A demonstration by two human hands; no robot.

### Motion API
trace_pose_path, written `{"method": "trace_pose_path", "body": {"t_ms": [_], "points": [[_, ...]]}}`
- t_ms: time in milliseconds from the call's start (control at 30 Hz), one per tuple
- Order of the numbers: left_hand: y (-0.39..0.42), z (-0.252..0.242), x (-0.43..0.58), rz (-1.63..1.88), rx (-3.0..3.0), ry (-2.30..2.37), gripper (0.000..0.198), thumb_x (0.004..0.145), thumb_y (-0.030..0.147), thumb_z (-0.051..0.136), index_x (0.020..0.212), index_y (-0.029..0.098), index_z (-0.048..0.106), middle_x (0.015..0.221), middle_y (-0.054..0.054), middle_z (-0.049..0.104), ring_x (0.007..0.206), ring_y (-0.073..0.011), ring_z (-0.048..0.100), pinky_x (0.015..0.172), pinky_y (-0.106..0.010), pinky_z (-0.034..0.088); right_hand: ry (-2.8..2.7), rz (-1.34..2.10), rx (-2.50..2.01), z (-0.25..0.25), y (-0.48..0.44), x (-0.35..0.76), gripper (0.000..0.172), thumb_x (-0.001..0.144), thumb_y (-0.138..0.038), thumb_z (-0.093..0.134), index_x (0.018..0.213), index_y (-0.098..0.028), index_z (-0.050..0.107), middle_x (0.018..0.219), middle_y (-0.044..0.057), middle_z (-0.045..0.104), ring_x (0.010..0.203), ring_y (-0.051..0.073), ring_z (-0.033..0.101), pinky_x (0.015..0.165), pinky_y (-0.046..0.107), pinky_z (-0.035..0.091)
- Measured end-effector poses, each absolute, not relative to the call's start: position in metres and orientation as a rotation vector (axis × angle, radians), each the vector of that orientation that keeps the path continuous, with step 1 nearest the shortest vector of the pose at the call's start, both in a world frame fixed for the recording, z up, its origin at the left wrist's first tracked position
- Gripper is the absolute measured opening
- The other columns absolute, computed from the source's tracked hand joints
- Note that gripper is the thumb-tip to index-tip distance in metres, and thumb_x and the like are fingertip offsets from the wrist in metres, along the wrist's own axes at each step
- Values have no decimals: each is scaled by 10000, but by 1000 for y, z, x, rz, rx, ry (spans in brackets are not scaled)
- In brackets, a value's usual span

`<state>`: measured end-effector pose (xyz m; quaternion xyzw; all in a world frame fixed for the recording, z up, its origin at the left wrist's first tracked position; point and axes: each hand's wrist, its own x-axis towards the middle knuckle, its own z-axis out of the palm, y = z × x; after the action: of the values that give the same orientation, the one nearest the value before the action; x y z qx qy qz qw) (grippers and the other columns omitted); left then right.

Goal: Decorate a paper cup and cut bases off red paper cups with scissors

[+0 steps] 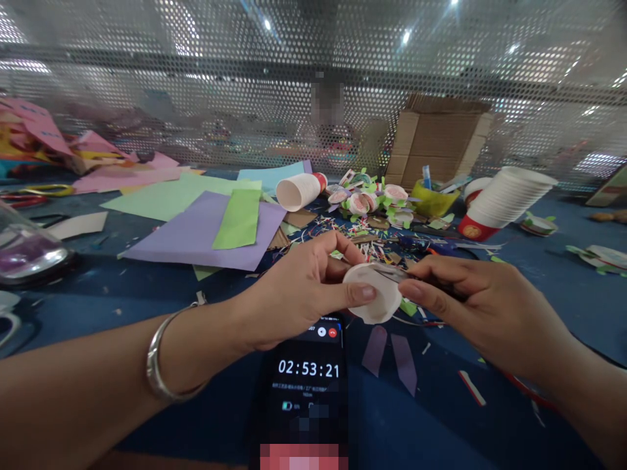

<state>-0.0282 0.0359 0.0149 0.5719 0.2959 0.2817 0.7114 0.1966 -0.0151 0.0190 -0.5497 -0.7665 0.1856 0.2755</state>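
My left hand (323, 281) is closed on a cut-off paper cup base (386, 300), its thumb pressed on the white inside. The base is a shallow round piece, held tilted toward me. From the other side, my right hand (470, 300) pinches a slim, pointed metal tool (389, 272). Its tip lies over the upper rim of the cup base; its exact kind is partly hidden by my fingers. Just below, two purple paper strips (404, 363) with pointed ends lie on the blue table. A phone (308, 391) showing a running timer lies under my left wrist.
Purple paper (196, 228) and a green strip (239, 219) lie left. Behind my hands are paper scraps, a tipped paper cup (298, 192) and a heap of decorated cup pieces (362, 201). At right are stacked paper cups (514, 196), a yellow container (434, 199) and cardboard (435, 140).
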Motion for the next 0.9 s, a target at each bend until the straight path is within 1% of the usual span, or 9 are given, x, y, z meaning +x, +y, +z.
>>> {"method": "trace_pose_path", "body": {"t_ms": [167, 267, 567, 700, 900], "points": [[34, 16, -28, 623, 1235, 688, 408, 786, 267, 842, 948, 172, 480, 783, -9, 747, 728, -115, 701, 687, -222, 543, -2062, 512, -1484, 19, -18, 197, 431, 963, -584, 547, 811, -212, 701, 641, -11, 609, 551, 125, 510, 480, 256, 351], [33, 18, -28, 618, 1198, 684, 425, 768, 263, 857, 942, 175, 479, 775, -9, 750, 717, -120, 703, 677, -223, 541, -2063, 535, -1489, 19, -19, 198, 431, 961, -586, 552, 782, -216, 683, 635, -10, 609, 549, 131, 524, 484, 265, 350], [34, 19, -28, 588, 1149, 658, 416, 771, 241, 858, 935, 170, 482, 755, 9, 747, 685, -90, 688, 635, -182, 525, -2064, 574, -1507, 21, -20, 199, 435, 950, -585, 572, 726, -217, 632, 609, -31, 561, 542, 122, 497, 497, 264, 341], [37, 19, -31, 551, 1133, 675, 421, 759, 224, 865, 941, 175, 489, 734, 28, 736, 656, -86, 681, 604, -174, 516, -2068, 619, -1490, 21, -18, 200, 437, 959, -579, 559, 732, -213, 635, 618, -30, 553, 557, 122, 496, 507, 250, 359], [38, 19, -31, 549, 1142, 653, 404, 758, 219, 864, 931, 176, 502, 744, 29, 738, 676, -89, 687, 626, -180, 524, -2092, 607, -1483, 22, -16, 200, 442, 960, -571, 560, 716, -208, 626, 610, -27, 535, 547, 122, 480, 500, 247, 349]]}}
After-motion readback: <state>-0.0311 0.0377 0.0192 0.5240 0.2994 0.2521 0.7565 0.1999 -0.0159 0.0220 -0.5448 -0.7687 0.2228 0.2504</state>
